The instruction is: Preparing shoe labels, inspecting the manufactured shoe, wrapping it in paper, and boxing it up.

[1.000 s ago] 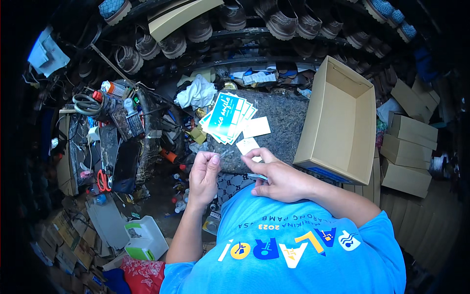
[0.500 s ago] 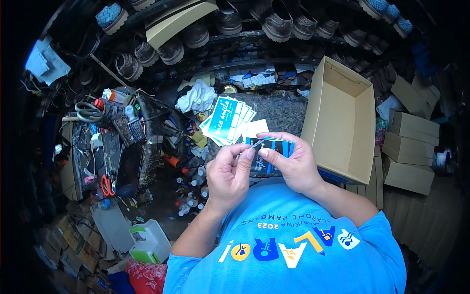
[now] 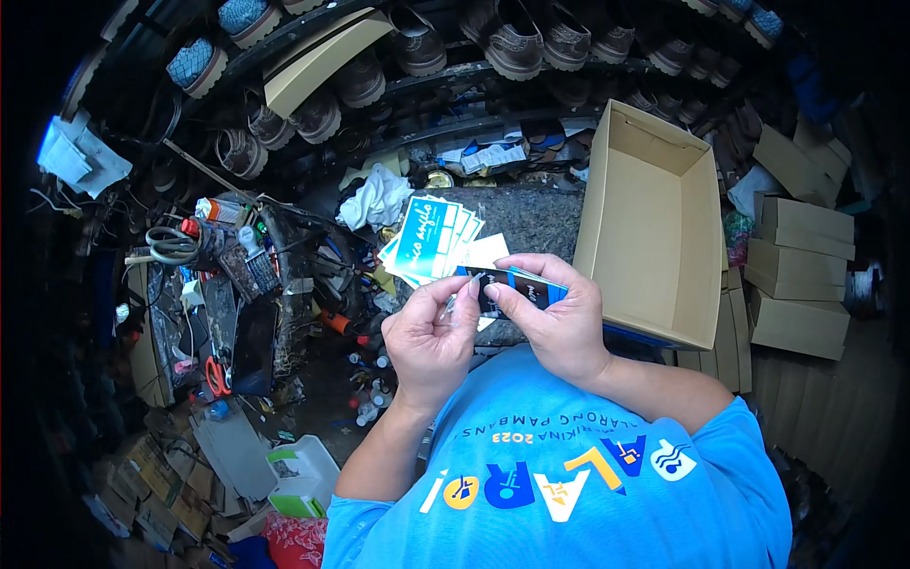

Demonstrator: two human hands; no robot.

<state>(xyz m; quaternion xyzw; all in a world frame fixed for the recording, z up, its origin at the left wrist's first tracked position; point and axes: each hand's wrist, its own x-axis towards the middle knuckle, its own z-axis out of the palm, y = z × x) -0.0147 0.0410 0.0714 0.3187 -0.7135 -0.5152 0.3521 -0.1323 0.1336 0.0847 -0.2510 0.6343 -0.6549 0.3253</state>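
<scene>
My right hand [image 3: 561,313] grips some dark cards [image 3: 536,288] with blue stripes, its thumb on top and its fingers along the far edge. At their left end my left hand [image 3: 428,334] has its thumb and forefinger pinched together. A small pale sliver shows at that pinch; what it is I cannot make out. Just beyond my hands lies a fanned pile of teal and white printed cards [image 3: 427,237], with a small blank white slip [image 3: 487,250] at its near right side.
To the right stands an open tan shoebox [image 3: 654,218], with folded cartons [image 3: 798,270] beyond it. Brown shoes [image 3: 512,43] line the far shelf. Crumpled white paper [image 3: 375,195], orange-handled scissors [image 3: 218,376] and small bottles [image 3: 370,403] are at the left.
The dark cards are now tilted flatter, showing less of their printed face. My left hand has shifted slightly left, still pinching at their end. The whole view has shifted a little.
</scene>
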